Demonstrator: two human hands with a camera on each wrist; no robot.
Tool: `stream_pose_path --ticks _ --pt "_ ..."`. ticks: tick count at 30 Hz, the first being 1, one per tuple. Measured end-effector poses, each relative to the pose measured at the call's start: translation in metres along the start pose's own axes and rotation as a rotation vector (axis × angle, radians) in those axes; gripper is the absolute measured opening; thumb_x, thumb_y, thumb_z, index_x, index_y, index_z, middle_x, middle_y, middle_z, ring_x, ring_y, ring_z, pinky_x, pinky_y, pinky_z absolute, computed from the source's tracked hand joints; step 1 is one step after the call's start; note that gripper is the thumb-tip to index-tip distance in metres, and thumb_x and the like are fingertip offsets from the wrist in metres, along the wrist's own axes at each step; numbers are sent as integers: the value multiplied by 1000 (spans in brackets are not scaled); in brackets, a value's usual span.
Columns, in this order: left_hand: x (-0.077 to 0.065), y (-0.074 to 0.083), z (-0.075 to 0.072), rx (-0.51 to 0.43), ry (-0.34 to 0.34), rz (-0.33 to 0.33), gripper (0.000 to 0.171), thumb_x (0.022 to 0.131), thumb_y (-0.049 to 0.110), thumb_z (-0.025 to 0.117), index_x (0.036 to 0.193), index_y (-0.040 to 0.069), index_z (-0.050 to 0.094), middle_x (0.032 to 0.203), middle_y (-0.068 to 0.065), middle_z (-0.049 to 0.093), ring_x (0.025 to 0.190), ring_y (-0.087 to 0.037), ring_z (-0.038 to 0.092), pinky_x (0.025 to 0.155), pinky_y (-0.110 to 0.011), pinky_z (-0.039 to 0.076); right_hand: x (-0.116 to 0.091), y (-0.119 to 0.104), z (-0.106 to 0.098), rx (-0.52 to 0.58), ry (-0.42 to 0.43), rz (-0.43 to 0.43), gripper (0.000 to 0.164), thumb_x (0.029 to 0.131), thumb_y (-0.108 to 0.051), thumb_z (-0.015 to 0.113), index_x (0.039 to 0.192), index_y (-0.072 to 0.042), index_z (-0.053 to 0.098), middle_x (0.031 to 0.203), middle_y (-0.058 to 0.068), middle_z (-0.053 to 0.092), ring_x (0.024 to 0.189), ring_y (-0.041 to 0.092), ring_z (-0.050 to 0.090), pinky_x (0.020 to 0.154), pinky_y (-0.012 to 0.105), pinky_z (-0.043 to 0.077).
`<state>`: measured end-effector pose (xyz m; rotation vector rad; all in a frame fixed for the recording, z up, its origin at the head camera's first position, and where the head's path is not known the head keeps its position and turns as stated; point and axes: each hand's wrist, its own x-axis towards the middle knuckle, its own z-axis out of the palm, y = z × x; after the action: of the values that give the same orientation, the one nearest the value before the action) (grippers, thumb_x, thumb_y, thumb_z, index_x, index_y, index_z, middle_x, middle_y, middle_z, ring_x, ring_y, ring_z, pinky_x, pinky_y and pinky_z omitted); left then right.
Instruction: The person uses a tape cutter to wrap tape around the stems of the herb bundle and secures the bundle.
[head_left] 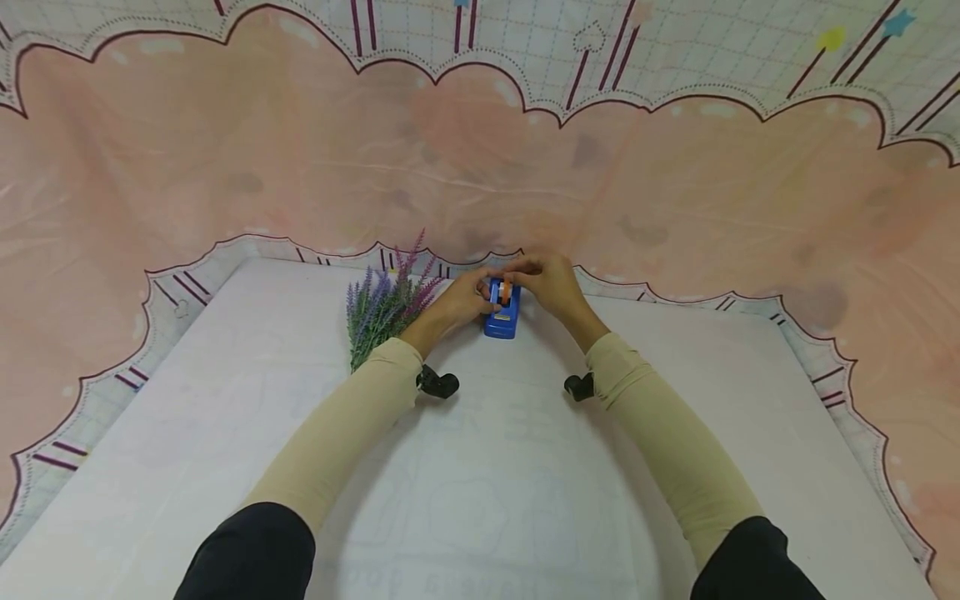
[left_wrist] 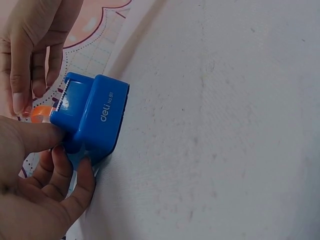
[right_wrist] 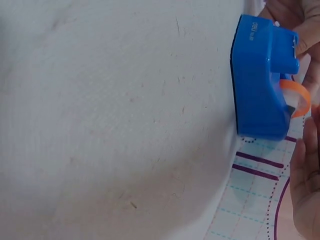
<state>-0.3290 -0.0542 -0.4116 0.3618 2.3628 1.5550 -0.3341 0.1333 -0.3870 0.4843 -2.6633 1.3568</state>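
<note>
A blue tape dispenser marked "deli" stands near the far edge of the white tabletop, with an orange-cored roll of tape in it. My left hand grips the dispenser from the left. In the left wrist view its thumb presses close by the serrated cutter, and the other fingers curl along the dispenser's side. My right hand reaches over from the right, its fingertips right at the tape roll. Part of that hand is cut off in the right wrist view, and I cannot tell whether it pinches the tape.
A bunch of purple and pink artificial lavender lies left of the dispenser, beside my left forearm. Black wrist cameras are worn on both arms. The white tabletop ends just beyond the dispenser, with a patterned pink cloth behind.
</note>
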Motion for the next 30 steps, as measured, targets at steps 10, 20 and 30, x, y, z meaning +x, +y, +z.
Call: stream_pose_path --ticks 10,20,30 --pt "1 3 0 22 -10 -7 61 93 -5 68 147 15 50 92 -8 46 80 -20 49 67 -32 49 -1 -3 -2 4 11 -15 12 95 -14 73 98 -4 78 102 11 75 97 24 72 88 38 57" --pt "-1 5 0 58 2 -6 59 93 -6 68 146 14 51 91 -8 45 79 -20 47 63 -29 46 -3 -7 -4 13 39 -11 9 95 -14 73 97 -7 77 99 10 76 87 21 73 79 36 58" --pt "0 3 1 87 0 18 58 93 -4 68 145 13 51 88 -7 46 75 -18 46 61 -28 44 -4 -3 -4 32 36 -39 27 91 -9 75 118 -5 73 98 12 76 88 22 74 78 32 59"
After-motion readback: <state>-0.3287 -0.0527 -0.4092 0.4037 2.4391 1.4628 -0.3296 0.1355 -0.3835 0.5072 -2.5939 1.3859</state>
